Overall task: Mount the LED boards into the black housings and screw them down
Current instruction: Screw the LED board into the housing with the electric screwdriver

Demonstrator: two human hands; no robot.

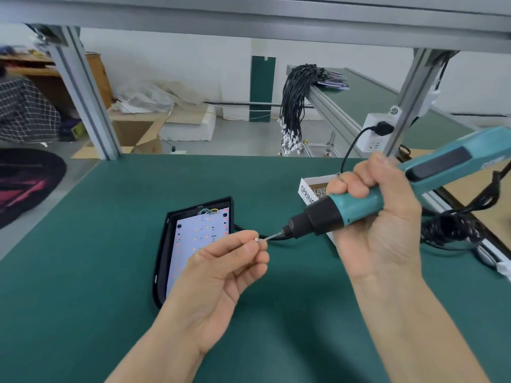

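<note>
A black housing [166, 244] lies on the green mat with a white LED board [199, 233] set inside it, coloured wires at its far end. My left hand [221, 272] hovers over the housing's near right part and pinches a small silver screw [257, 239] between thumb and forefinger. My right hand [373, 222] grips a teal electric screwdriver [387, 194], tilted down to the left. Its bit tip touches the screw. The housing's lower right part is hidden by my left hand.
A white cardboard box of screws [309, 189] sits behind my right hand. The screwdriver's coiled black cable [453, 228] lies at the right edge. A power strip [373, 136] hangs on the aluminium frame post. A bundle of black wires [296, 100] drapes over the conveyor rail.
</note>
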